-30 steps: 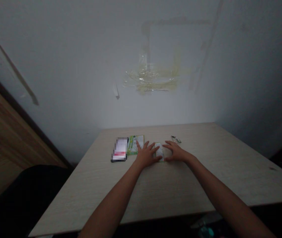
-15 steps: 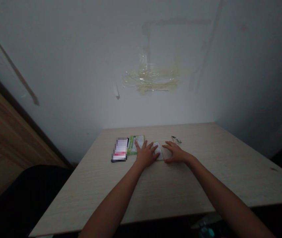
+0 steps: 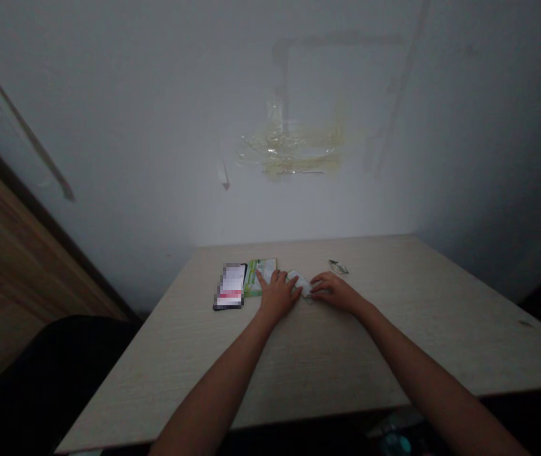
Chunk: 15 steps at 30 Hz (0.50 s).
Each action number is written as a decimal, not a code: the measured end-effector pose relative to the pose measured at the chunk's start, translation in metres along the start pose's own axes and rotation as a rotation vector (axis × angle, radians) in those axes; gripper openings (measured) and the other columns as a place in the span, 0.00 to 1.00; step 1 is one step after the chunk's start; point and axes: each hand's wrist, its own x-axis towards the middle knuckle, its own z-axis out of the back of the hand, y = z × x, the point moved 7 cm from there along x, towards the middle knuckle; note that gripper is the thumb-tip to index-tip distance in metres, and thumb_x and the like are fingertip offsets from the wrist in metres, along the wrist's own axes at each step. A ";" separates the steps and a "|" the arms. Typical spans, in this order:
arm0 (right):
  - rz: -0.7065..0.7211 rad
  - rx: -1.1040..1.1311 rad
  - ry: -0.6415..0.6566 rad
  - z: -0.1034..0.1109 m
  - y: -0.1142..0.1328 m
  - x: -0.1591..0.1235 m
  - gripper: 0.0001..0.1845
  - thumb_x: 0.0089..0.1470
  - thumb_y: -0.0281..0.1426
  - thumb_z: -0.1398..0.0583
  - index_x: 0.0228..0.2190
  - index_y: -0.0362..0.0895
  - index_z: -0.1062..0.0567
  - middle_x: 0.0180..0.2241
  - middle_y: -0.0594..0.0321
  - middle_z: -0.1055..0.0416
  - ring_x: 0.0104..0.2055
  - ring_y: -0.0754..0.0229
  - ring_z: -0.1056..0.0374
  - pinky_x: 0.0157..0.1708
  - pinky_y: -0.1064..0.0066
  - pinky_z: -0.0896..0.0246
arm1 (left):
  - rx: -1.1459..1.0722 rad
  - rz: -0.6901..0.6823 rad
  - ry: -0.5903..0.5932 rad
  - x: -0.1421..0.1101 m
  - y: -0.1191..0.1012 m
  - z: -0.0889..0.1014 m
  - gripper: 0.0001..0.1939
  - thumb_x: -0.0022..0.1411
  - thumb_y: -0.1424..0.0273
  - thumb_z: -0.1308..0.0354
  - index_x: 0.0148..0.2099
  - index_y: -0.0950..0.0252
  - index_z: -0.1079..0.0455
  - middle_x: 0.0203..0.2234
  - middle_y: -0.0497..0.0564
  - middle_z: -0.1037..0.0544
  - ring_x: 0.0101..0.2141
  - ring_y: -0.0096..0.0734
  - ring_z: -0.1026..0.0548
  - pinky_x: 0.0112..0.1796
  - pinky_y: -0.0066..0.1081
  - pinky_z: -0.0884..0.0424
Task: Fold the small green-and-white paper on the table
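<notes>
A small white packet (image 3: pixel 303 285) with pale green edging lies at a slant on the table between my two hands. My left hand (image 3: pixel 277 296) is spread, its outer fingers over a green and white printed packet (image 3: pixel 253 278) and its fingers nearest the right touching the small packet's left side. My right hand (image 3: pixel 337 292) has its fingers bent and drawn together at the small packet's right end, apparently pinching it. The thumb's grip is partly hidden. Both wrists are low over the tabletop.
A phone (image 3: pixel 230 288) with a blurred screen lies left of the green packet. Behind my right hand is a small folded wrapper (image 3: pixel 337 266). The pale wooden table (image 3: pixel 337 361) meets a wall with peeling tape (image 3: pixel 294 152). A dark chair back (image 3: pixel 61 367) stands at left.
The small packet has turned from nearly straight to slanted, its far end swinging left. My right hand's fingers have closed in against its right end. My left hand has shifted slightly left.
</notes>
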 end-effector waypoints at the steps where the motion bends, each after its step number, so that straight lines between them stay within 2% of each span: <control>1: -0.006 0.002 -0.004 0.001 0.000 0.000 0.11 0.57 0.40 0.38 0.37 0.50 0.18 0.46 0.58 0.25 0.50 0.55 0.32 0.55 0.61 0.40 | -0.001 0.005 -0.001 0.000 0.001 -0.001 0.20 0.68 0.53 0.54 0.56 0.48 0.30 0.53 0.53 0.27 0.59 0.51 0.40 0.56 0.75 0.75; 6: -0.025 -0.012 -0.007 0.003 0.003 0.001 0.12 0.59 0.37 0.41 0.37 0.48 0.18 0.41 0.58 0.24 0.45 0.56 0.30 0.49 0.64 0.37 | -0.030 0.027 0.020 0.002 0.005 -0.005 0.20 0.69 0.53 0.56 0.55 0.47 0.30 0.55 0.51 0.28 0.61 0.51 0.41 0.55 0.77 0.73; 10: -0.035 -0.117 0.001 0.004 0.010 0.003 0.11 0.53 0.31 0.39 0.38 0.47 0.19 0.40 0.59 0.23 0.44 0.56 0.30 0.50 0.63 0.39 | -0.050 0.027 0.051 0.002 0.005 -0.005 0.19 0.69 0.54 0.56 0.56 0.46 0.31 0.57 0.49 0.29 0.62 0.52 0.42 0.55 0.77 0.74; 15: -0.158 -0.157 -0.052 0.004 0.006 0.004 0.14 0.55 0.32 0.40 0.42 0.45 0.21 0.40 0.56 0.23 0.45 0.54 0.30 0.50 0.62 0.39 | -0.044 0.032 0.087 0.001 0.003 -0.005 0.21 0.67 0.52 0.54 0.58 0.46 0.32 0.60 0.49 0.31 0.64 0.54 0.45 0.56 0.75 0.73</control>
